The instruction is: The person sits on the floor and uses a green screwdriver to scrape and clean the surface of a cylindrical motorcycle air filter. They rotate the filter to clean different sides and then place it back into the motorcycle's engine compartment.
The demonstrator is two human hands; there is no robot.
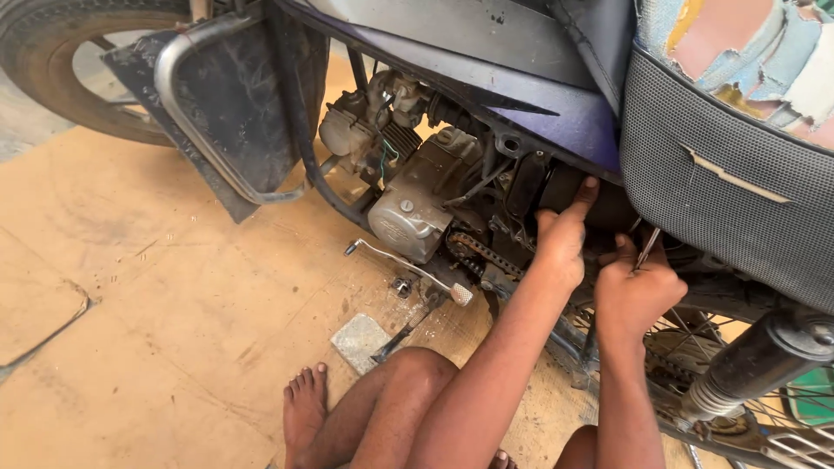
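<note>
A motorcycle stands before me with its grey engine [417,195] and drive chain [482,254] exposed. My left hand [560,239] reaches under the purple side panel [573,122]. Its thumb points up along a black part [565,184] and its fingers curl behind it, hidden. Just to the right, my right hand [638,291] is closed around a thin metal tool [647,248] whose tip points up toward the frame below the seat [721,182]. Both forearms rise from the bottom of the view over my bent knee.
A chrome kick lever [408,265] sticks out low by the engine. The side stand rests on a small stone block [360,339]. A leg guard bar [187,122] and front wheel [52,69] are upper left, with the rear shock [747,365] and spokes lower right. My bare foot [304,408] is on the tan floor.
</note>
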